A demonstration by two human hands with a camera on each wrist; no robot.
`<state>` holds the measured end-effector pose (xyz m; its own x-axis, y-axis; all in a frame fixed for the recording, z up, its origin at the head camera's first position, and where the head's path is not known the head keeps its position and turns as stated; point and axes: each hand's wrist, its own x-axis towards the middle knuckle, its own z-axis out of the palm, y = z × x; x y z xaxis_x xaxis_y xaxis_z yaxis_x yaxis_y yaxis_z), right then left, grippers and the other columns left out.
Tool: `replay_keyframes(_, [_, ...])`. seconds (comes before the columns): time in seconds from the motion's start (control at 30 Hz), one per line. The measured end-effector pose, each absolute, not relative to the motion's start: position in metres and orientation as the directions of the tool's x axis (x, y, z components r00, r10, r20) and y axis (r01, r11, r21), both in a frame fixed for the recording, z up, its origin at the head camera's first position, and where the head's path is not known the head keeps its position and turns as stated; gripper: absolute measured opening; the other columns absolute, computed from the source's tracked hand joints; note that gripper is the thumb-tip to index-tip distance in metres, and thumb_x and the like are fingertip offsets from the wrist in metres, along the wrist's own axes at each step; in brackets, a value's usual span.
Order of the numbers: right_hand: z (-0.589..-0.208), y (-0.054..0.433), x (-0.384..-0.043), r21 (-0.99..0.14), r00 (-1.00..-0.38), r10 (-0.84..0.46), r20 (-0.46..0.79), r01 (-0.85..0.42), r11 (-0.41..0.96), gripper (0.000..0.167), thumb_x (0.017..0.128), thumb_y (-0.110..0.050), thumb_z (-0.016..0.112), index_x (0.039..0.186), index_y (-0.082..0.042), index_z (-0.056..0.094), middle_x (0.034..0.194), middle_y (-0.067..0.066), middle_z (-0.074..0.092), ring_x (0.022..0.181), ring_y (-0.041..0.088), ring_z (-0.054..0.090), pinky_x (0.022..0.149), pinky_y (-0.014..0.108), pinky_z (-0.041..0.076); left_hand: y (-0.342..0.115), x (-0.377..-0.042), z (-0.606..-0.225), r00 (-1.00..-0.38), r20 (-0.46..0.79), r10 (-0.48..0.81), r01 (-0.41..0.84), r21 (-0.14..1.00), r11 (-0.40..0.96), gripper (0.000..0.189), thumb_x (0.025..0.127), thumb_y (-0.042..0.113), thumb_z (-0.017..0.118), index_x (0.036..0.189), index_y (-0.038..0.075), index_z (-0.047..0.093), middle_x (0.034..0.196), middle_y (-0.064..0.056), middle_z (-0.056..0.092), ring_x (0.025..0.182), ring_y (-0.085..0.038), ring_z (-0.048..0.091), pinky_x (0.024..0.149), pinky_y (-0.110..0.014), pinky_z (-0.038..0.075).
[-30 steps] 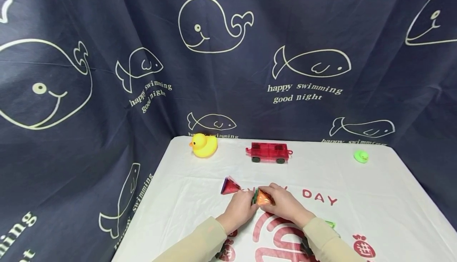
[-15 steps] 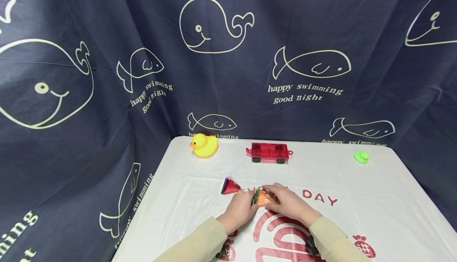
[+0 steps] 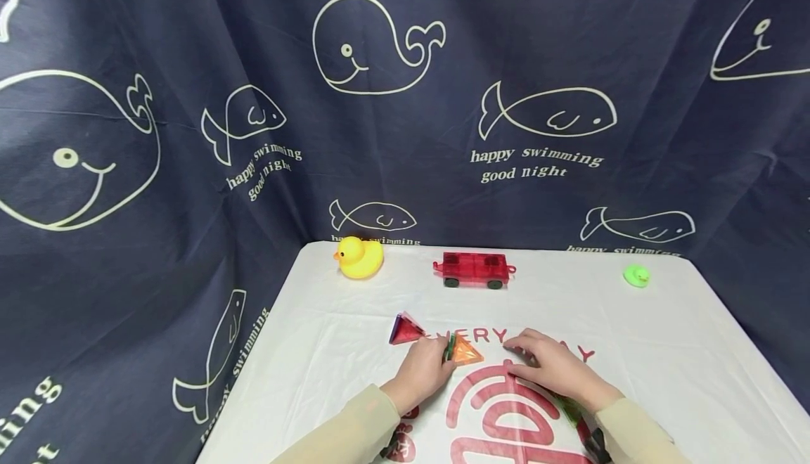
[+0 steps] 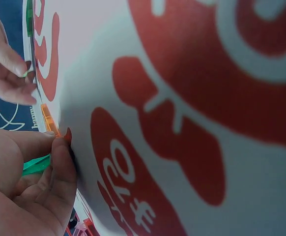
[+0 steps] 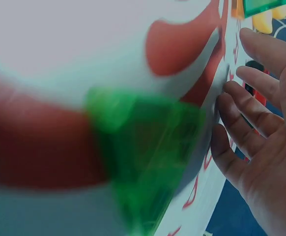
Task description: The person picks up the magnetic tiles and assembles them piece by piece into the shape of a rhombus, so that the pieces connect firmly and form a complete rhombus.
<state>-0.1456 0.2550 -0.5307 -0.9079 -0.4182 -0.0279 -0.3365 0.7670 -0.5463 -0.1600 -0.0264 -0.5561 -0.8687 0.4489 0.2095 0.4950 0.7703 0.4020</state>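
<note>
My left hand [image 3: 419,371] pinches a green see-through magnetic tile [image 4: 36,165] between thumb and fingers, at the middle of the table. Against its right side lies an orange triangular magnetic tile [image 3: 467,352], flat on the cloth. To the right, apart from both tiles, my right hand [image 3: 557,364] is low over the table with relaxed fingers and nothing in them. Another green triangular tile [image 5: 145,147] lies under the right wrist, blurred in the right wrist view. Just beyond the left hand stands a red magnetic-tile piece with a dark purple side [image 3: 404,330].
A yellow rubber duck [image 3: 359,259], a red wheeled toy car base [image 3: 474,269] and a small green duck [image 3: 636,275] line the far edge of the white table [image 3: 304,351]. A dark blue curtain [image 3: 443,190] with whales and fish hangs behind.
My right hand has let go of the orange triangular tile and moved right, its fingers opening. The orange tile now lies uncovered. My left hand keeps its hold on the green tile.
</note>
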Motion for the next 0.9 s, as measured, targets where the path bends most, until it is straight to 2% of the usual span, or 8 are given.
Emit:
replay_keyframes(0.1, [-0.531,0.266,-0.138,-0.553,-0.914,-0.401,-0.057,-0.306,0.775,0.045,0.089,-0.04,0.083,0.123,-0.013,0.073,0.106,-0.006,0.061,0.087,0.012,0.055,0.079,0.035,0.051,-0.026,-0.16,-0.556,-0.87,0.204,0.449,0.492,0.408,0.769,0.02,0.085,0.015,0.083,0.097,0.004,0.072,0.077,-0.005,0.069,0.068,-0.017,0.066,0.062,-0.034,0.052])
replay_keyframes(0.17, [-0.531,0.272,-0.132,-0.557,-0.923,-0.375,-0.083,-0.269,0.785,0.046,0.087,-0.042,0.084,0.123,-0.014,0.074,0.115,0.0,0.064,0.099,0.019,0.061,0.089,0.042,0.053,-0.025,-0.16,-0.555,-0.869,0.204,0.45,0.494,0.408,0.768,0.022,0.085,0.016,0.083,0.098,0.003,0.072,0.078,-0.005,0.07,0.069,-0.018,0.067,0.063,-0.034,0.052])
replay_keyframes(0.27, [-0.532,0.282,-0.124,-0.56,-0.936,-0.332,-0.116,-0.215,0.8,0.048,0.085,-0.046,0.084,0.122,-0.016,0.074,0.125,0.007,0.064,0.113,0.028,0.061,0.098,0.054,0.051,-0.025,-0.159,-0.555,-0.87,0.199,0.45,0.491,0.413,0.767,0.023,0.085,0.016,0.083,0.1,0.002,0.072,0.078,-0.006,0.07,0.069,-0.017,0.067,0.063,-0.034,0.052])
replay_keyframes(0.33, [-0.532,0.289,-0.118,-0.557,-0.94,-0.321,-0.12,-0.204,0.805,0.049,0.084,-0.047,0.085,0.121,-0.017,0.074,0.127,0.007,0.064,0.116,0.029,0.061,0.099,0.056,0.05,-0.026,-0.159,-0.555,-0.873,0.196,0.447,0.486,0.418,0.767,0.022,0.085,0.015,0.083,0.099,0.002,0.072,0.078,-0.005,0.069,0.069,-0.016,0.066,0.063,-0.034,0.052])
replay_keyframes(0.47, [-0.533,0.303,-0.109,-0.547,-0.934,-0.345,-0.097,-0.239,0.802,0.047,0.086,-0.048,0.083,0.121,-0.017,0.074,0.12,0.001,0.063,0.11,0.026,0.062,0.094,0.054,0.052,-0.026,-0.159,-0.554,-0.877,0.188,0.441,0.478,0.425,0.769,0.022,0.084,0.013,0.083,0.1,0.002,0.072,0.078,-0.006,0.069,0.069,-0.015,0.065,0.063,-0.033,0.052])
replay_keyframes(0.57, [-0.533,0.314,-0.103,-0.538,-0.925,-0.37,-0.084,-0.271,0.798,0.047,0.088,-0.052,0.08,0.122,-0.019,0.074,0.122,0.0,0.061,0.109,0.023,0.062,0.093,0.051,0.053,-0.025,-0.159,-0.553,-0.877,0.182,0.445,0.477,0.43,0.766,0.023,0.085,0.013,0.083,0.101,0.001,0.072,0.08,-0.006,0.07,0.071,-0.015,0.066,0.064,-0.033,0.052])
replay_keyframes(0.77, [-0.537,0.328,-0.096,-0.552,-0.906,-0.412,-0.098,-0.294,0.78,0.052,0.085,-0.057,0.08,0.123,-0.022,0.073,0.112,-0.009,0.056,0.097,0.007,0.054,0.087,0.034,0.052,-0.026,-0.159,-0.553,-0.872,0.204,0.445,0.489,0.417,0.766,0.021,0.084,0.013,0.083,0.097,0.003,0.071,0.076,-0.005,0.068,0.066,-0.014,0.063,0.06,-0.033,0.051])
replay_keyframes(0.9, [-0.54,0.334,-0.094,-0.586,-0.898,-0.431,-0.093,-0.3,0.752,0.053,0.082,-0.054,0.084,0.124,-0.023,0.074,0.108,-0.011,0.056,0.093,0.004,0.051,0.082,0.028,0.049,-0.026,-0.159,-0.555,-0.87,0.213,0.445,0.493,0.412,0.767,0.019,0.084,0.013,0.083,0.094,0.004,0.07,0.073,-0.003,0.066,0.063,-0.012,0.059,0.058,-0.032,0.049])
